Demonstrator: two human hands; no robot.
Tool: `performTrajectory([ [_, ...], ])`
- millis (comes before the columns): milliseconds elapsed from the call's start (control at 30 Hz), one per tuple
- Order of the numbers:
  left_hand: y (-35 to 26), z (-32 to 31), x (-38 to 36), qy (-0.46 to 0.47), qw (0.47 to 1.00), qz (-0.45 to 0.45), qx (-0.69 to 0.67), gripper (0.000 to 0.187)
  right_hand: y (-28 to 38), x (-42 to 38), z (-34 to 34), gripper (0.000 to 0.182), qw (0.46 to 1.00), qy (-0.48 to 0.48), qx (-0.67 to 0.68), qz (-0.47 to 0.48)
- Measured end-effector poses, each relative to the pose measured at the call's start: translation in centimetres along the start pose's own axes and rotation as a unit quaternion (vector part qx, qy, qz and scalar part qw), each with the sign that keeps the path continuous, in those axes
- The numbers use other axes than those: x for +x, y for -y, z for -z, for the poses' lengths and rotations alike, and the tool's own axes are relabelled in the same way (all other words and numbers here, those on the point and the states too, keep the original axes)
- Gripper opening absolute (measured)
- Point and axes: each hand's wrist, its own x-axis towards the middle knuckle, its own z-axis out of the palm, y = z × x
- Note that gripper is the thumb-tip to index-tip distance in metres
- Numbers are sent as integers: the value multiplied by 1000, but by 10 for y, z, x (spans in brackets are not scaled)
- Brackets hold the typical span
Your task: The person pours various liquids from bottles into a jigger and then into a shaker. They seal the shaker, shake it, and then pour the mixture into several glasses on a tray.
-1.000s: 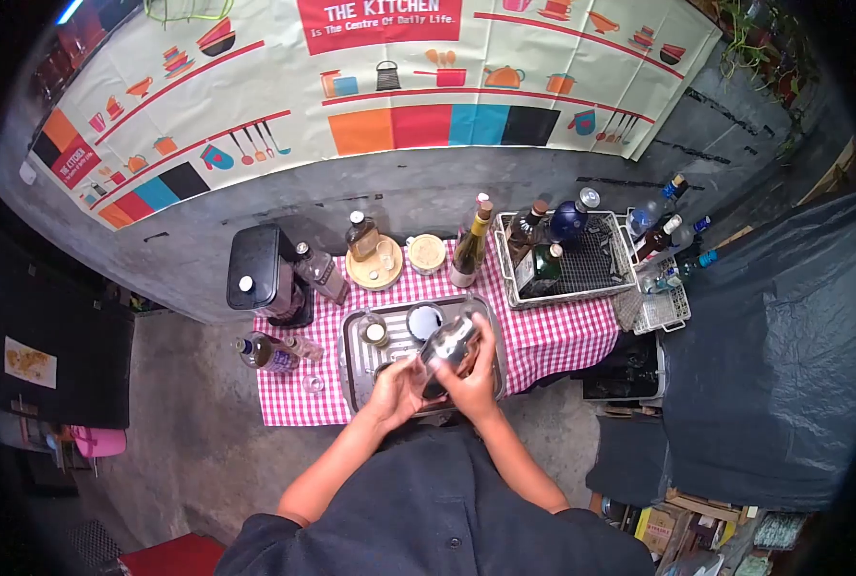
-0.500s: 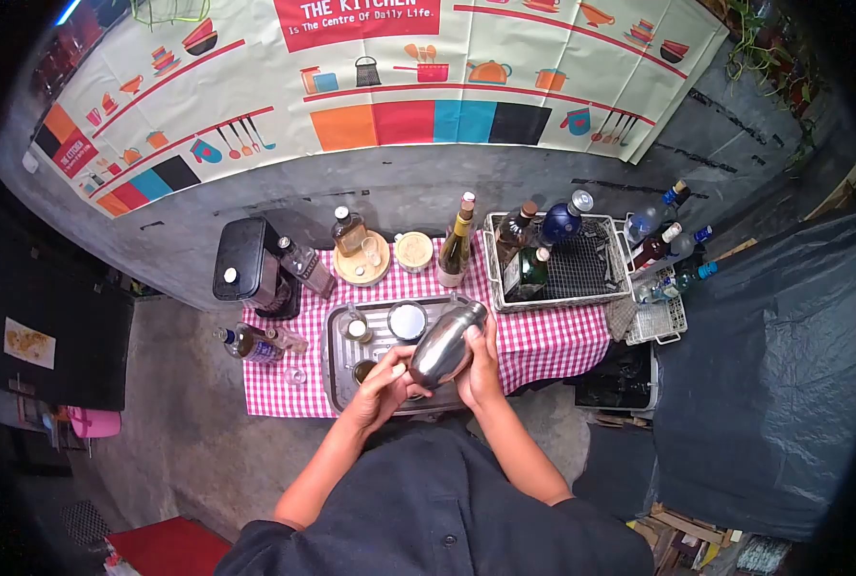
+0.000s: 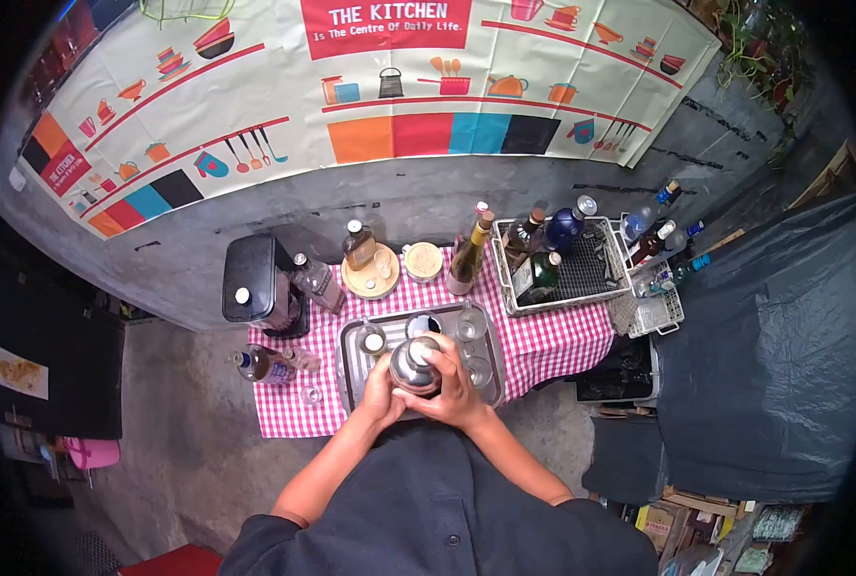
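A silver metal cocktail shaker (image 3: 414,380) is held in front of my body, roughly upright with its cap facing the camera. My left hand (image 3: 380,396) wraps the shaker's left side. Around its right side curls my right hand (image 3: 458,392), with fingers up by the cap. Below and beyond the hands lies a metal serving tray (image 3: 345,376). On it stand a glass jug with a pale round thing (image 3: 373,340), a dark-mouthed cup (image 3: 424,324) partly behind the shaker, and two clear glasses (image 3: 469,324) on the right. The hands and shaker hide part of the tray.
A pink checked cloth (image 3: 289,415) covers the table. Along the back are a black-lidded container (image 3: 251,278), a clear bottle (image 3: 318,284), a flask bottle on a wooden board (image 3: 360,246) and a wine bottle (image 3: 467,257). A white basket (image 3: 554,309) at right holds several bottles.
The shaker has gone from tilted toward the upper right to nearly upright, shifting slightly left. My right hand has moved left and lower with it. The head view has shifted slightly.
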Motion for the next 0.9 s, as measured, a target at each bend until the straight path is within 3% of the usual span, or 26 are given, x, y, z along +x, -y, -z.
performTrajectory([
  [67, -7, 1, -6, -15, 999, -29, -7, 43, 3, 5, -9, 92, 1000, -11, -3, -2],
  [133, -16, 8, -13, 4, 1000, -6, -8, 41, -5, -11, -24, 91, 990, -46, 36, -131],
  [167, -5, 43, -3, 7, 1000, -4, -4, 37, -15, -20, -33, 89, 965, -85, 100, -226],
  [200, -16, 35, -10, 10, 1000, -2, -3, 37, -19, -18, -35, 87, 947, -134, 121, -265],
  [267, -41, 7, -33, 36, 991, 37, 127, 39, -9, -5, -34, 81, 864, -217, 252, -378],
  [300, -45, 15, -33, 69, 984, 35, 161, 42, -13, -8, -42, 73, 785, -276, 361, -420],
  [333, -48, 20, -36, 82, 979, 31, 183, 42, -16, -10, -42, 64, 718, -303, 417, -469],
  [400, -58, 29, -38, 108, 970, 48, 214, 41, -18, -19, -44, 57, 634, -313, 496, -504],
  [467, -60, 37, -35, 91, 973, 84, 193, 42, -16, -27, -53, 56, 621, -325, 496, -513],
  [567, -60, 43, -32, 68, 981, 133, 125, 44, 0, -24, -64, 63, 730, -338, 358, -474],
  [633, -57, 43, -29, 77, 983, 159, 51, 47, 10, -15, -65, 81, 848, -281, 229, -388],
  [667, -49, 44, -28, -33, 984, 169, 40, 45, 16, -13, -65, 86, 892, -240, 174, -342],
  [733, -46, 41, -17, -23, 986, 163, 18, 48, 23, -20, -64, 86, 947, -122, 43, -293],
  [767, -51, 26, -24, 42, 990, 135, -16, 43, 30, -11, -61, 86, 974, -76, 1, -212],
  [800, -40, 39, -16, -12, 991, 137, 2, 40, 35, -2, -58, 86, 991, -27, -40, -128],
  [900, -31, 49, -12, 16, 988, 148, -50, 40, 35, 4, -58, 86, 996, 7, -66, -62],
])
